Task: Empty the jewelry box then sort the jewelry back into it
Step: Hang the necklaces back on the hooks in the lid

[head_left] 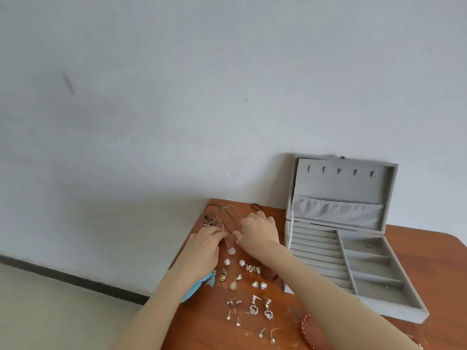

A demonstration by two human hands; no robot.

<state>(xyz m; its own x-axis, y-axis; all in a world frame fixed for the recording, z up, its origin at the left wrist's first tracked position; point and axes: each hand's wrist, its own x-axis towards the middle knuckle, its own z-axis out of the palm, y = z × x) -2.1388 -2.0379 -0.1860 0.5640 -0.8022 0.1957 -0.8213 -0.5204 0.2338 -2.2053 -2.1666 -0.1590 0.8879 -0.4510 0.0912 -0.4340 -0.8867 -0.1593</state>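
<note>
From the head camera, I see my left hand (206,246) and right hand (256,233) meeting at the 11 o'clock end of the wooden table (285,332). Each pinches the thin chain of a necklace (228,238), and its pale pendant (231,251) lies on the wood between them. The jewelry box (353,248) stands open at 3 o'clock, its compartments looking empty apart from one tiny dark speck.

My worry is the tangle of cords (214,215) at 12 o'clock of the hands. It sits right at the table's far left corner, so a tug on the chain could drag the knot over the edge or tighten it. My right forearm also hangs over the loose earrings (254,299) and could sweep them.

I cannot tell which strand each fingertip has. A blue feather piece (202,285) is half hidden under my left wrist, the red bead bracelet (307,329) is partly covered by my right arm, and the table's near edge is cut off.
</note>
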